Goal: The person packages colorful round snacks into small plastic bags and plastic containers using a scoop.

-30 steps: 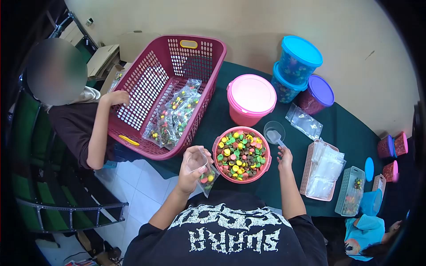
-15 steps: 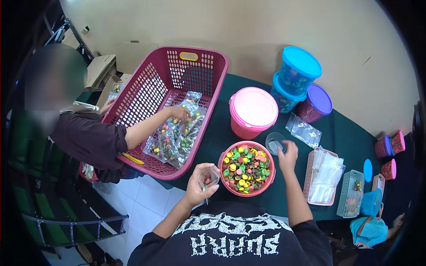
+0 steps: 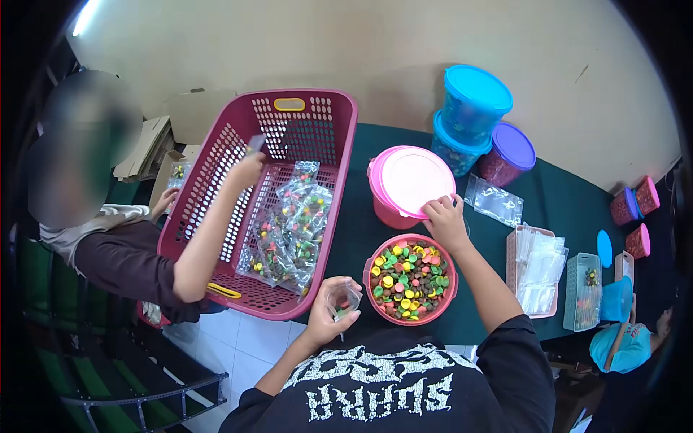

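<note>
My left hand (image 3: 330, 317) is closed around a small clear plastic bag (image 3: 343, 297) with a few colored candies in it. My right hand (image 3: 445, 220) grips the near right edge of the pale pink lid (image 3: 417, 180) on a tall pink bucket (image 3: 392, 211). Just in front of that bucket sits an open pink tub (image 3: 374, 307) full of yellow, green, pink and brown button-shaped candies (image 3: 408, 280). Part of a clear round rim shows beside my right wrist, mostly hidden by the hand.
A maroon laundry basket (image 3: 338, 209) holds filled candy bags (image 3: 292, 224); a co-worker's hand (image 3: 247, 171) reaches over it with a bag. Turquoise tubs (image 3: 473, 108) and a purple-lidded tub (image 3: 509, 155) stand behind. Empty bags fill a pink tray (image 3: 534, 270), beside another basket (image 3: 582, 292).
My right hand has left the clear round container and moved up to the pink lid. My left hand keeps its bag. The co-worker's hand has lifted from the bag pile, now with a bag.
</note>
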Action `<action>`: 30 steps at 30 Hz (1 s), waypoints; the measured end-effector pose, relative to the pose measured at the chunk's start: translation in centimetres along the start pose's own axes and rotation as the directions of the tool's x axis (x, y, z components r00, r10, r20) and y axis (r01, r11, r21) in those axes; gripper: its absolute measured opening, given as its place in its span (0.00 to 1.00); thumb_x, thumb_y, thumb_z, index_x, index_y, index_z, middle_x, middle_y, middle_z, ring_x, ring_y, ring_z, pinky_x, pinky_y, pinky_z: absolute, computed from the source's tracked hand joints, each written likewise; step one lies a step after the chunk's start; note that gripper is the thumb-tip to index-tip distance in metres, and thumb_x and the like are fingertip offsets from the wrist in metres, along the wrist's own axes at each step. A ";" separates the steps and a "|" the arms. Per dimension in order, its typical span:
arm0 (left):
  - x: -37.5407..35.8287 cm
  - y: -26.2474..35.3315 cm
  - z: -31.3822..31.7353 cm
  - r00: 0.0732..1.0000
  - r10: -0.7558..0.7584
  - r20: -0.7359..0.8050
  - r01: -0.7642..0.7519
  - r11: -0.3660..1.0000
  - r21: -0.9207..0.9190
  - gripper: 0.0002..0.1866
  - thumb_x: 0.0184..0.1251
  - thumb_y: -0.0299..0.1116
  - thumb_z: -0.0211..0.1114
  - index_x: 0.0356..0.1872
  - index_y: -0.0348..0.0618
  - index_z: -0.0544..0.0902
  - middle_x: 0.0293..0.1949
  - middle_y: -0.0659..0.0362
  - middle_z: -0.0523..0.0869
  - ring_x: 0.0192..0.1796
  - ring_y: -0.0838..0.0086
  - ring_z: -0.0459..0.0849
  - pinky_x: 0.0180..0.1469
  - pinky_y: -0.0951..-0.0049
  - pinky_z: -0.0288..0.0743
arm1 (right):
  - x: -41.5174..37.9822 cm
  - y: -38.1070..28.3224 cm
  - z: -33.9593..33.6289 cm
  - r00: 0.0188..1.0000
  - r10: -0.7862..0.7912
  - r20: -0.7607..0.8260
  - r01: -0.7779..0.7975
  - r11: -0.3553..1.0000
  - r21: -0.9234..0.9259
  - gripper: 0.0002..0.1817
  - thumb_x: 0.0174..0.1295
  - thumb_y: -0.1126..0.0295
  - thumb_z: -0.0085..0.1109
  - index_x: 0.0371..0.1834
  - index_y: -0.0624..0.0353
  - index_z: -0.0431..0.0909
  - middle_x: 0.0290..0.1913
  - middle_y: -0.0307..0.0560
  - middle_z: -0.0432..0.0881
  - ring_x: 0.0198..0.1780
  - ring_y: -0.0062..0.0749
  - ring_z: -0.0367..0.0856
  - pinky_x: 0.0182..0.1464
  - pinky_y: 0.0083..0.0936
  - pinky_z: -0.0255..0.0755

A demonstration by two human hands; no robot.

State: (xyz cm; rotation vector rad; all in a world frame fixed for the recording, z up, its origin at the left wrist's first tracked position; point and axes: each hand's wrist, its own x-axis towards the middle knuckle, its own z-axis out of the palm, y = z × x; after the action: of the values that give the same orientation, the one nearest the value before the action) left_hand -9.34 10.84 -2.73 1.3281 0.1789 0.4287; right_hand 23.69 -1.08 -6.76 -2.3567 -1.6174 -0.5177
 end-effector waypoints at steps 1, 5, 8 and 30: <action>0.1 -0.1 -0.1 1.000 -0.021 0.000 0.021 1.000 0.005 0.33 0.54 0.27 0.69 0.62 0.46 0.63 0.53 0.52 0.72 0.55 0.66 0.75 0.58 0.63 0.70 | -0.4 -0.2 -0.6 0.996 -0.037 -0.084 0.038 0.999 0.018 0.19 0.45 0.67 0.69 0.43 0.49 0.77 0.46 0.32 0.79 0.48 0.31 0.74 0.61 0.50 0.58; 0.8 -0.4 0.2 0.999 -0.035 0.023 0.034 0.999 0.028 0.34 0.53 0.27 0.69 0.62 0.46 0.63 0.53 0.52 0.72 0.56 0.66 0.75 0.59 0.63 0.70 | -1.3 -0.7 -3.6 0.948 -0.062 -0.312 0.085 0.995 0.059 0.14 0.45 0.69 0.68 0.37 0.52 0.77 0.39 0.33 0.80 0.43 0.31 0.76 0.58 0.45 0.61; 1.4 0.2 1.0 0.999 -0.037 0.003 0.037 0.999 0.025 0.34 0.53 0.28 0.70 0.61 0.46 0.64 0.53 0.53 0.73 0.55 0.67 0.76 0.59 0.64 0.70 | -0.3 0.4 -7.0 0.895 0.044 -0.445 0.002 0.995 0.101 0.10 0.46 0.72 0.66 0.31 0.54 0.75 0.34 0.39 0.78 0.36 0.34 0.75 0.47 0.37 0.67; 3.4 -0.6 1.4 0.992 0.025 0.120 -0.024 1.000 -0.009 0.32 0.55 0.25 0.67 0.61 0.40 0.64 0.52 0.51 0.75 0.55 0.68 0.76 0.61 0.65 0.67 | -15.1 -10.3 -4.5 0.460 0.879 0.122 -0.732 0.298 0.612 0.12 0.63 0.66 0.56 0.30 0.61 0.65 0.30 0.47 0.70 0.34 0.40 0.70 0.38 0.36 0.61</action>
State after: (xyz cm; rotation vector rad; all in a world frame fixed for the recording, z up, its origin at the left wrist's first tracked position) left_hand -5.60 10.80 -2.58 1.3456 0.0604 0.3681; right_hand 8.49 -11.90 -9.00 -2.0912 -0.1782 -0.0164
